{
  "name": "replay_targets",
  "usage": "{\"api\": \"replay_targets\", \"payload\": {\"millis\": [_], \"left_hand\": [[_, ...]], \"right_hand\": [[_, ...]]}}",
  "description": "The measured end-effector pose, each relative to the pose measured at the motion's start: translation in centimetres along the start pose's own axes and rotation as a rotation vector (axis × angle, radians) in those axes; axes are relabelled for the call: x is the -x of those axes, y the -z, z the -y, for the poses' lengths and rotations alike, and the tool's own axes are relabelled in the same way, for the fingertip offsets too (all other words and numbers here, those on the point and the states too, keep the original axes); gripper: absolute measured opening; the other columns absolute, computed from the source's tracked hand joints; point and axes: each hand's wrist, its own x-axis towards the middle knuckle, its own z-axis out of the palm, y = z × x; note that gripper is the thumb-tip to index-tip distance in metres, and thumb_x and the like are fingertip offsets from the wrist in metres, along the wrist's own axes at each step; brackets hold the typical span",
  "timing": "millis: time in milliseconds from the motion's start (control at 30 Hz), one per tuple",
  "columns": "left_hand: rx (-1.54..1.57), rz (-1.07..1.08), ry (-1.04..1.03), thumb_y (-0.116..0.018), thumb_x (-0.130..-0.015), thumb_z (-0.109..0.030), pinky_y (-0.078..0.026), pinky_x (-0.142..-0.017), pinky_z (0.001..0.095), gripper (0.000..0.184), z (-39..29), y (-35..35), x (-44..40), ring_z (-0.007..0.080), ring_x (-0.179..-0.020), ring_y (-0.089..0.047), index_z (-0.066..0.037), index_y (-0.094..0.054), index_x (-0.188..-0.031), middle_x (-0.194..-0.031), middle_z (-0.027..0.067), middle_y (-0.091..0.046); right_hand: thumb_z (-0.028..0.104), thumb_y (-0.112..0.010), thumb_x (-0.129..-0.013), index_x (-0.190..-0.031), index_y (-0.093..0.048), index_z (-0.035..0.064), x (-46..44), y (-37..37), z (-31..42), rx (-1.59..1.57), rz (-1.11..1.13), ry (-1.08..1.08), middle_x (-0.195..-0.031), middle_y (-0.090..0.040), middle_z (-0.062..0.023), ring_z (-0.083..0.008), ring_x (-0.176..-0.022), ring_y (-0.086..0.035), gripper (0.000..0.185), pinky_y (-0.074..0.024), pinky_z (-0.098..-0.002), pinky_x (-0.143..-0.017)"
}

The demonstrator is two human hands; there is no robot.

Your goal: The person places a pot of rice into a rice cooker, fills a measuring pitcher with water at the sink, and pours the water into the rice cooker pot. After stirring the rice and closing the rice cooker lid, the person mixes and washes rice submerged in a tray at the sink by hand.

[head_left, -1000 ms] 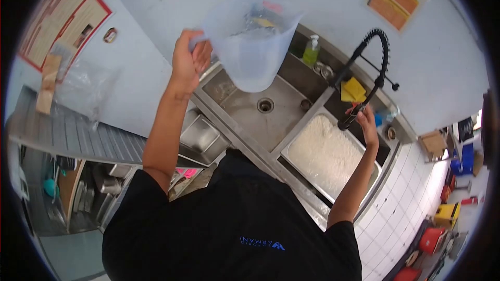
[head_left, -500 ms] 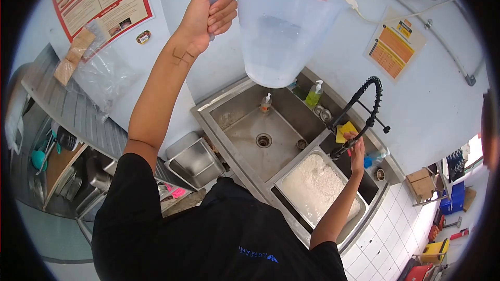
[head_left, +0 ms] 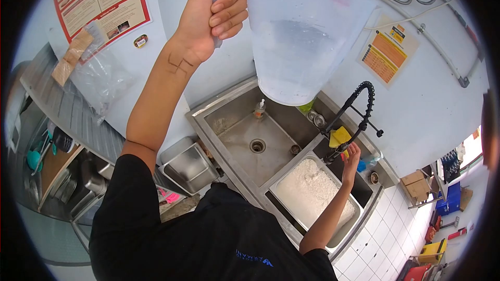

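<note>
My left hand (head_left: pixel 221 13) is wrapped round the handle of a large translucent plastic jug (head_left: pixel 302 41), raised high at the top of the view. Liquid seems to show through its wall. At the right, my right hand (head_left: pixel 352 160) is beside the spray head of the black spring faucet (head_left: pixel 367 104), fingers partly curled; whether it grips the faucet is hard to tell. Below it, a steel tray (head_left: pixel 280 188) holds a white grainy mass (head_left: pixel 312 184) under water, over the right basin.
The left sink basin (head_left: pixel 237 138) has a drain and a small pump bottle (head_left: pixel 259 108). Yellow sponges (head_left: pixel 339 136) lie behind the faucet. An empty steel pan (head_left: pixel 190 169) stands left of the sink, near a ridged shelf (head_left: pixel 67 99).
The jug in my left hand has come up closer to the camera and moved right. My right hand has stayed beside the faucet's spray head, its fingers shifting slightly. The view has shifted.
</note>
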Motion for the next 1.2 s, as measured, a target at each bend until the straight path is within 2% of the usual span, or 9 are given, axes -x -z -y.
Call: {"api": "replay_targets", "payload": {"millis": [33, 100, 267, 433, 533, 1033, 1133, 1200], "left_hand": [[0.056, -0.002, 0.012, -0.032, -0.1, -0.031, -0.029, -0.029, 0.0197, 0.061, 0.0, -0.2, -0.1, 0.0085, -0.025, -0.032, -0.02, -0.037, -0.041, -0.033, -0.0037, -0.037], [0.061, 0.006, 0.012, -0.031, -0.1, -0.031, -0.028, -0.029, 0.0203, 0.06, -0.1, -0.7, 0.1, 0.008, -0.026, -0.03, -0.021, -0.036, -0.041, -0.033, -0.0042, -0.035], [0.073, 0.046, 0.014, -0.031, -0.1, -0.03, -0.028, -0.027, 0.0204, 0.059, -0.1, -1.1, 0.0, 0.008, -0.025, -0.029, -0.021, -0.036, -0.042, -0.033, -0.0051, -0.034], [0.117, 0.124, 0.02, -0.03, -0.1, -0.031, -0.029, -0.026, 0.0201, 0.06, 0.0, -1.2, -0.6, 0.008, -0.024, -0.031, -0.021, -0.037, -0.042, -0.033, -0.005, -0.036], [0.125, 0.057, 0.039, -0.03, -0.1, -0.031, -0.03, -0.026, 0.0202, 0.06, -0.3, -2.1, -0.1, 0.008, -0.024, -0.031, -0.021, -0.037, -0.042, -0.033, -0.0049, -0.036], [0.145, 0.076, 0.06, -0.03, -0.1, -0.03, -0.031, -0.027, 0.0207, 0.058, -0.1, -2.0, 0.0, 0.0082, -0.025, -0.031, -0.021, -0.038, -0.043, -0.033, -0.0048, -0.035], [0.166, 0.137, 0.034, -0.03, -0.1, -0.03, -0.031, -0.027, 0.0208, 0.058, 0.3, -1.1, -0.5, 0.0082, -0.025, -0.03, -0.021, -0.038, -0.043, -0.034, -0.0048, -0.036], [0.162, 0.093, 0.044, -0.03, -0.1, -0.03, -0.031, -0.027, 0.0208, 0.058, 0.2, -1.4, -0.2, 0.0081, -0.026, -0.031, -0.021, -0.038, -0.044, -0.034, -0.0049, -0.036]], "right_hand": [[0.064, -0.035, -0.097, -0.142, -0.04, 0.0144, 0.2, 0.1, 0.1, -0.008, 0.005, -0.005, -0.144, -0.042, -0.0077, -0.0226, -0.134, -0.038, 0.067, -0.0305, -0.0412, -0.109], [0.065, -0.034, -0.097, -0.141, -0.04, 0.015, 0.8, 0.0, 0.2, -0.027, 0.009, -0.015, -0.143, -0.043, -0.0068, -0.022, -0.134, -0.038, 0.067, -0.0302, -0.0415, -0.109], [0.069, -0.031, -0.095, -0.14, -0.042, 0.0159, 2.1, -0.5, 0.4, -0.077, -0.021, -0.064, -0.142, -0.044, -0.0053, -0.0214, -0.134, -0.038, 0.07, -0.0223, -0.0464, -0.113], [0.07, -0.031, -0.095, -0.141, -0.04, 0.0151, 2.3, -0.5, -0.3, -0.132, -0.015, -0.086, -0.142, -0.044, -0.0053, -0.0222, -0.135, -0.037, 0.072, -0.0228, -0.0461, -0.112], [0.07, -0.03, -0.095, -0.141, -0.039, 0.0146, 2.6, -0.8, -0.5, -0.146, 0.003, -0.08, -0.142, -0.043, -0.0054, -0.0226, -0.134, -0.037, 0.073, -0.0232, -0.0459, -0.112], [0.069, -0.03, -0.095, -0.14, -0.04, 0.0154, 4.3, -1.2, -2.4, -0.17, -0.017, -0.119, -0.14, -0.044, -0.0083, -0.0241, -0.135, -0.037, 0.071, -0.0208, -0.0484, -0.114], [0.07, -0.03, -0.095, -0.141, -0.04, 0.0156, 4.7, -1.4, -2.4, -0.169, -0.021, -0.114, -0.14, -0.044, -0.0088, -0.0237, -0.135, -0.037, 0.072, -0.0211, -0.0485, -0.114], [0.07, -0.03, -0.094, -0.141, -0.04, 0.0156, 4.8, -1.4, -2.3, -0.168, -0.025, -0.11, -0.14, -0.045, -0.0088, -0.0235, -0.134, -0.037, 0.072, -0.0214, -0.0483, -0.113]]}}
